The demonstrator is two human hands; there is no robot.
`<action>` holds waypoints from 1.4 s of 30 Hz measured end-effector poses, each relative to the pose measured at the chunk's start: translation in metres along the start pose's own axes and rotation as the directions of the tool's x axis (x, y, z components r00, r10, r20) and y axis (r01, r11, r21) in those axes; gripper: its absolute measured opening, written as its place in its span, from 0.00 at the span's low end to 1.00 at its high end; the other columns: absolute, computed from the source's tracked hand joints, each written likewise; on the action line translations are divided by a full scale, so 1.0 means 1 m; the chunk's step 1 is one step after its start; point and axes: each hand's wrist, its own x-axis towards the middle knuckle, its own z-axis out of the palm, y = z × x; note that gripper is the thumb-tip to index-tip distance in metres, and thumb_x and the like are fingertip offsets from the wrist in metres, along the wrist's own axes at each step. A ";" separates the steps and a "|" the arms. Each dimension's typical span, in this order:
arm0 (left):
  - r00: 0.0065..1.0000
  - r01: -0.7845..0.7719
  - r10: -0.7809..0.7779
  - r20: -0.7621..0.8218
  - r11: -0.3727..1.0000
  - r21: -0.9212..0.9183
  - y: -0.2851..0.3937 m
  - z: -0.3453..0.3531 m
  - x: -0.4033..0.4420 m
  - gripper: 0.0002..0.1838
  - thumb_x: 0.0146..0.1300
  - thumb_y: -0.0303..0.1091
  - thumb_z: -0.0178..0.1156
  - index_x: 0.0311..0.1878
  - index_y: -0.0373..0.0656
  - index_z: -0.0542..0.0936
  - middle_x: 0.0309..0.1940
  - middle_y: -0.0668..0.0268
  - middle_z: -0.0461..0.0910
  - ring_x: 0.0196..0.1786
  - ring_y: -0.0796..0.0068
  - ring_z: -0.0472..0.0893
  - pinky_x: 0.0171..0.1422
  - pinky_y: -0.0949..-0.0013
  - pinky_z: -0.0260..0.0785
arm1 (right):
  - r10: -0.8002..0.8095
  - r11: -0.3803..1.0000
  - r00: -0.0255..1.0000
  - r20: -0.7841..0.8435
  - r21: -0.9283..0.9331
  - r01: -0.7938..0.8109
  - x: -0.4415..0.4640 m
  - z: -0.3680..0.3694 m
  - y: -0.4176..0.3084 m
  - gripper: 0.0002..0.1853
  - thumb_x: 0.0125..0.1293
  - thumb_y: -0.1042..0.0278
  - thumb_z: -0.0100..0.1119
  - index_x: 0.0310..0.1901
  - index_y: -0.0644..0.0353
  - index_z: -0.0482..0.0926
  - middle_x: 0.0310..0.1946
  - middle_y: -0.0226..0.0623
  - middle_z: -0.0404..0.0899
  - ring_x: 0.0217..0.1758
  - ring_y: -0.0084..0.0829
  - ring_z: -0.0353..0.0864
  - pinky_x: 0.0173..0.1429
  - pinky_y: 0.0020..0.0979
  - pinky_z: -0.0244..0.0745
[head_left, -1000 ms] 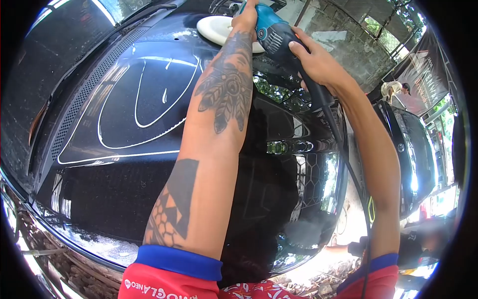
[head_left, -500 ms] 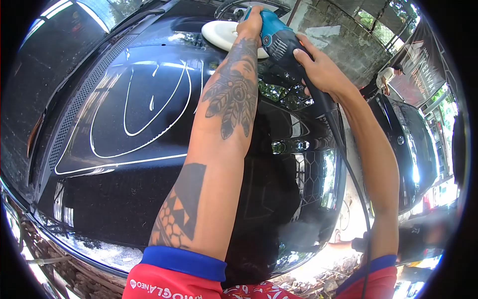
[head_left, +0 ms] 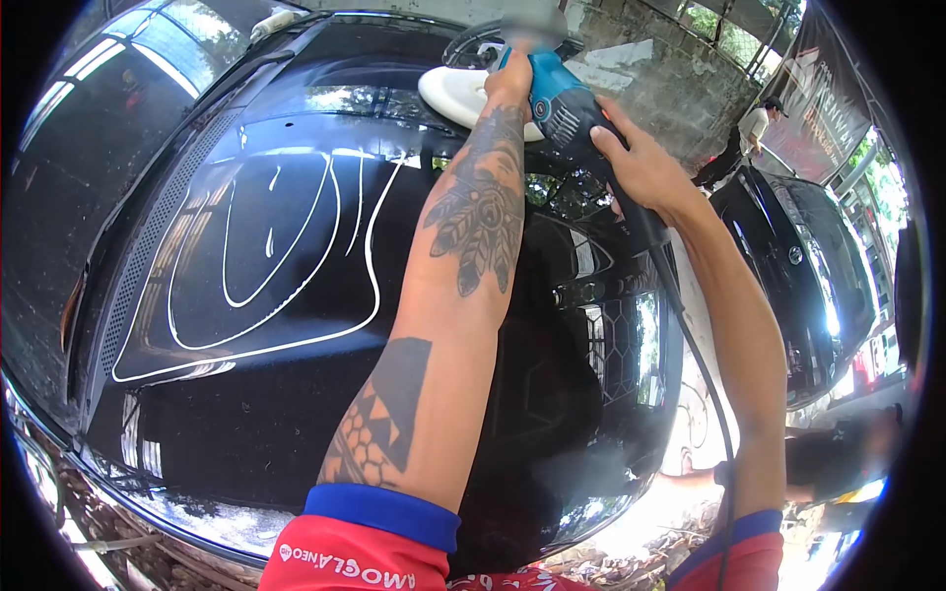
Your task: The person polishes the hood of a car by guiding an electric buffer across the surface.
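A teal and black polisher (head_left: pixel 570 110) with a wide white pad (head_left: pixel 451 97) is at the far edge of a glossy black car hood (head_left: pixel 266 424). My left hand (head_left: pixel 510 79) is closed around the polisher's front, above the pad. Wrapped around the dark rear body is my right hand (head_left: pixel 642 165), near where the power cord (head_left: pixel 695 345) leaves. White liquid lines (head_left: pixel 330 254) curve over the hood, left of my left forearm. Whether the pad touches the hood is hard to tell.
The windshield (head_left: pixel 108 167) borders the hood on the left. Beyond it, a person (head_left: pixel 754 138) stands beside another dark car (head_left: pixel 788 266). A concrete wall (head_left: pixel 650 98) and banner (head_left: pixel 823 98) are behind. Another person's dark sleeve (head_left: pixel 808 463) shows at lower right.
The view has shifted, and the polisher and both hands appear slightly farther right. More of the white lines shows beside my left forearm. Both hands keep their hold.
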 end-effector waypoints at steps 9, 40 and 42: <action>0.939 0.254 -0.252 0.234 0.967 0.024 -0.045 0.034 0.024 0.42 0.58 0.55 0.67 0.64 0.31 0.69 0.53 0.48 0.79 0.46 0.56 0.85 0.51 0.48 0.80 | 0.149 0.972 0.988 0.030 0.177 -0.152 -0.018 -0.027 0.023 0.35 0.73 0.52 0.55 0.78 0.43 0.56 0.49 0.45 0.78 0.29 0.32 0.80 0.30 0.35 0.81; 0.893 0.147 0.422 0.158 -0.604 0.783 0.165 -0.156 -0.328 0.24 0.77 0.39 0.51 0.67 0.33 0.71 0.65 0.49 0.75 0.69 0.54 0.73 0.71 0.62 0.64 | -0.011 0.689 0.941 0.337 0.685 -0.237 -0.026 0.142 -0.148 0.62 0.51 0.79 0.59 0.82 0.34 0.31 0.63 0.58 0.74 0.60 0.53 0.80 0.59 0.42 0.80; 0.886 0.174 0.444 0.134 -0.586 0.791 0.170 -0.160 -0.332 0.23 0.77 0.39 0.52 0.67 0.33 0.71 0.65 0.49 0.75 0.69 0.55 0.74 0.71 0.62 0.64 | -0.038 0.687 0.939 0.343 0.691 -0.224 -0.027 0.145 -0.153 0.61 0.52 0.78 0.59 0.82 0.35 0.31 0.64 0.58 0.73 0.61 0.53 0.80 0.60 0.41 0.79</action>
